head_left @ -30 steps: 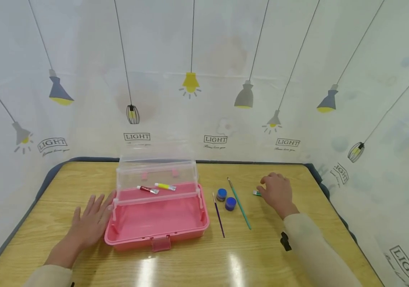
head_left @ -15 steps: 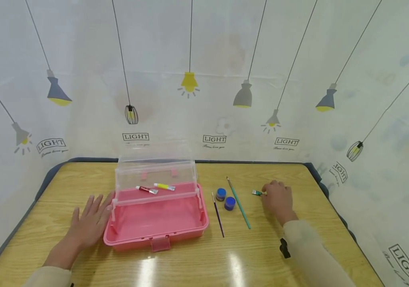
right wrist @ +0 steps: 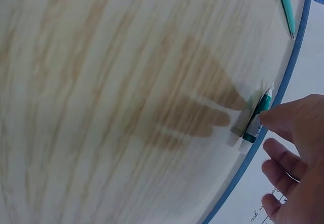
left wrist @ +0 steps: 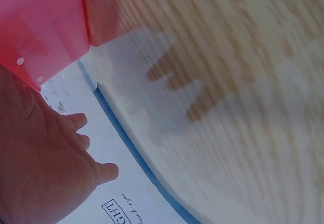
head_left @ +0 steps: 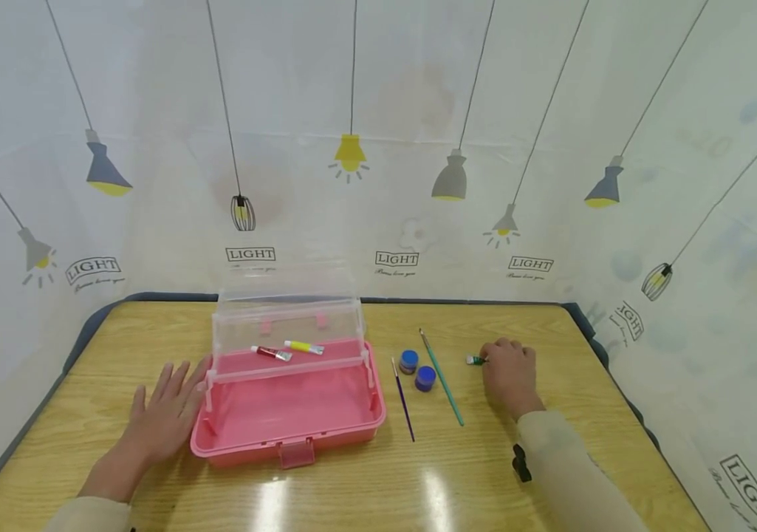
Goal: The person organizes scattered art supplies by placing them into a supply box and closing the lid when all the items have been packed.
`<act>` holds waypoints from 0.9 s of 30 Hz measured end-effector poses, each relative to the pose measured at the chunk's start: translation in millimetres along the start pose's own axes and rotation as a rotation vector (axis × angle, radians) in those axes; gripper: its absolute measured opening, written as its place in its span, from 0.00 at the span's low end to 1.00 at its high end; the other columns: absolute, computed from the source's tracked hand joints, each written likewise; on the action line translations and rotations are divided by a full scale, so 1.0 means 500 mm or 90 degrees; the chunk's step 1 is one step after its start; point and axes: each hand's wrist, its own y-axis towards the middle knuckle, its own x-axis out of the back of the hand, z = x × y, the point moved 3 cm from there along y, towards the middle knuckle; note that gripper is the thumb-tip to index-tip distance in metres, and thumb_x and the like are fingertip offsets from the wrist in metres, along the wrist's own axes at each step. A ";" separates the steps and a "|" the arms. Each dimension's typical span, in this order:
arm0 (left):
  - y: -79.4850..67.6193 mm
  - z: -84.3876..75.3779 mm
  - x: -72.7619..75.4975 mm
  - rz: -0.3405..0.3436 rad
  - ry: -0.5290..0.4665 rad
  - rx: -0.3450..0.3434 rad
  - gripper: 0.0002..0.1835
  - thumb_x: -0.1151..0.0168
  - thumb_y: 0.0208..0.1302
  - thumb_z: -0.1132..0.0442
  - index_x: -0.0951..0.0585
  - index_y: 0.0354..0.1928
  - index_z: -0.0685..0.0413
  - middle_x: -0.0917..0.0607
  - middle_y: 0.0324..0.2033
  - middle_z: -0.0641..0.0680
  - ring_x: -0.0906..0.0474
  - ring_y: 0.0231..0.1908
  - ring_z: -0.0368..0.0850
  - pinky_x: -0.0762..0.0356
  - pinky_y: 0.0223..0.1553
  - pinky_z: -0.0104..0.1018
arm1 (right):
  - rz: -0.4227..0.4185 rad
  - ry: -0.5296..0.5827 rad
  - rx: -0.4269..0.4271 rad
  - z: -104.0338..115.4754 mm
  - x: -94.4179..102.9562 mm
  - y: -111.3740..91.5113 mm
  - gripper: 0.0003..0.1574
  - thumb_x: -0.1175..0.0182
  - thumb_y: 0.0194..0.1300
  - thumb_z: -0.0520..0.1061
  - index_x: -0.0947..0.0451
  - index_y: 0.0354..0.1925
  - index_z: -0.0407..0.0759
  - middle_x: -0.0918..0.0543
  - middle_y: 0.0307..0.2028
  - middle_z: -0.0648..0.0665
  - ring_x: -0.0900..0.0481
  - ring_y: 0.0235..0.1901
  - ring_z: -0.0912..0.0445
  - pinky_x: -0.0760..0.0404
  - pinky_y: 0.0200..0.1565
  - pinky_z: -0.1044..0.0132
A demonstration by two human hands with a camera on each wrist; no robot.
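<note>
A pink storage box point(head_left: 245, 441) stands on the table with its clear lid raised at the back. My left hand point(head_left: 164, 420), fingers spread and straight, rests against its left side; the left wrist view shows that same hand point(left wrist: 45, 153) beside the pink wall. On the right, my right hand point(head_left: 511, 373) pinches a small green paint tube point(right wrist: 264, 104) by its middle, thumb on the near side. In the head view the fingers cover much of the tube, and its silvery end shows. A red paint tube point(head_left: 272, 353) and a yellow paint tube point(head_left: 303, 346) lie at the box's back.
Between the box and my right hand stand two blue-lidded paint jars point(head_left: 425, 378). A purple paintbrush point(head_left: 402, 399) and a teal paintbrush point(head_left: 442, 378) lie on either side of them. The wooden table point(head_left: 351, 495) meets a printed curtain at its back edge.
My right hand has lowered its fingers onto the green tube and taken hold of it, then shifted slightly nearer to me. The left hand stays against the box.
</note>
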 end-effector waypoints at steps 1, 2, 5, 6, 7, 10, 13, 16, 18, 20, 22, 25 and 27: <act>0.000 -0.001 0.001 0.000 -0.001 -0.001 0.36 0.72 0.75 0.37 0.60 0.78 0.40 0.55 0.74 0.72 0.70 0.74 0.73 0.75 0.63 0.79 | -0.007 0.004 0.000 0.000 -0.001 -0.001 0.12 0.43 0.68 0.44 0.19 0.49 0.46 0.21 0.52 0.39 0.27 0.55 0.39 0.35 0.58 0.37; 0.000 -0.001 0.002 0.001 -0.002 -0.002 0.36 0.72 0.75 0.37 0.60 0.78 0.40 0.55 0.74 0.72 0.70 0.74 0.73 0.75 0.63 0.79 | -0.015 0.008 0.000 0.000 -0.002 -0.002 0.12 0.43 0.68 0.45 0.19 0.48 0.46 0.21 0.52 0.39 0.27 0.55 0.39 0.35 0.58 0.37; -0.001 -0.001 0.004 0.003 -0.005 -0.002 0.36 0.71 0.75 0.37 0.60 0.78 0.40 0.56 0.74 0.72 0.70 0.73 0.73 0.75 0.63 0.79 | -0.043 0.018 0.006 0.002 -0.005 -0.005 0.11 0.40 0.67 0.47 0.18 0.46 0.46 0.21 0.51 0.39 0.27 0.54 0.38 0.36 0.59 0.36; -0.001 -0.001 0.004 0.003 -0.003 -0.002 0.36 0.71 0.75 0.37 0.60 0.78 0.40 0.56 0.74 0.72 0.70 0.73 0.73 0.75 0.63 0.79 | -0.052 0.020 0.011 0.003 -0.005 -0.006 0.11 0.39 0.66 0.47 0.18 0.45 0.47 0.20 0.50 0.39 0.26 0.53 0.38 0.36 0.58 0.36; -0.001 0.000 0.004 0.001 -0.005 -0.003 0.35 0.71 0.75 0.37 0.60 0.78 0.40 0.56 0.74 0.72 0.70 0.73 0.73 0.75 0.63 0.80 | -0.058 0.023 0.014 0.005 -0.006 -0.007 0.11 0.38 0.66 0.48 0.17 0.45 0.47 0.20 0.50 0.39 0.26 0.53 0.38 0.36 0.58 0.36; 0.000 0.001 0.004 0.002 -0.003 0.000 0.36 0.71 0.75 0.37 0.61 0.78 0.40 0.56 0.74 0.72 0.71 0.73 0.73 0.76 0.63 0.79 | -0.073 0.029 0.024 0.010 -0.006 -0.010 0.11 0.36 0.64 0.49 0.17 0.43 0.47 0.19 0.48 0.40 0.25 0.52 0.39 0.36 0.58 0.37; 0.000 0.001 0.004 0.001 -0.004 0.000 0.36 0.71 0.75 0.37 0.60 0.78 0.40 0.56 0.74 0.72 0.71 0.73 0.73 0.76 0.63 0.79 | -0.080 0.035 0.026 0.011 -0.005 -0.011 0.12 0.36 0.64 0.51 0.17 0.43 0.47 0.19 0.48 0.40 0.26 0.52 0.39 0.36 0.59 0.36; -0.002 0.000 0.005 0.002 -0.005 -0.001 0.36 0.71 0.75 0.37 0.60 0.78 0.41 0.56 0.74 0.72 0.71 0.73 0.73 0.76 0.63 0.79 | -0.088 0.028 0.021 0.008 -0.007 -0.010 0.13 0.36 0.64 0.51 0.17 0.43 0.46 0.19 0.48 0.39 0.26 0.53 0.39 0.37 0.60 0.36; -0.003 -0.001 0.006 0.000 -0.005 -0.003 0.36 0.71 0.75 0.38 0.60 0.78 0.41 0.56 0.74 0.72 0.70 0.73 0.73 0.75 0.63 0.80 | -0.089 0.019 0.017 0.007 -0.007 -0.010 0.13 0.37 0.65 0.51 0.17 0.43 0.46 0.19 0.49 0.39 0.26 0.53 0.39 0.37 0.60 0.36; -0.003 -0.001 0.006 -0.001 -0.004 -0.003 0.35 0.71 0.75 0.38 0.59 0.78 0.41 0.56 0.74 0.72 0.70 0.73 0.73 0.75 0.63 0.80 | -0.090 0.012 0.014 0.006 -0.009 -0.010 0.13 0.37 0.65 0.51 0.18 0.43 0.45 0.20 0.49 0.39 0.26 0.54 0.39 0.38 0.60 0.37; -0.003 -0.002 0.006 -0.001 -0.005 -0.003 0.35 0.71 0.75 0.38 0.59 0.78 0.41 0.55 0.74 0.73 0.70 0.73 0.73 0.75 0.63 0.80 | -0.090 0.007 0.009 0.005 -0.010 -0.010 0.13 0.38 0.66 0.51 0.18 0.44 0.45 0.20 0.49 0.39 0.26 0.54 0.39 0.37 0.60 0.37; -0.003 -0.003 0.005 0.003 -0.008 0.000 0.35 0.71 0.75 0.38 0.60 0.78 0.41 0.56 0.74 0.72 0.70 0.73 0.73 0.76 0.63 0.80 | -0.084 0.001 -0.018 0.000 -0.014 -0.010 0.15 0.40 0.67 0.54 0.19 0.42 0.44 0.20 0.48 0.38 0.27 0.54 0.38 0.36 0.59 0.36; -0.002 -0.003 0.004 0.005 -0.011 0.000 0.35 0.71 0.75 0.38 0.60 0.78 0.40 0.56 0.74 0.72 0.70 0.73 0.73 0.76 0.63 0.80 | -0.077 -0.004 -0.041 -0.004 -0.016 -0.009 0.17 0.42 0.68 0.56 0.20 0.41 0.44 0.20 0.47 0.37 0.27 0.53 0.37 0.36 0.57 0.36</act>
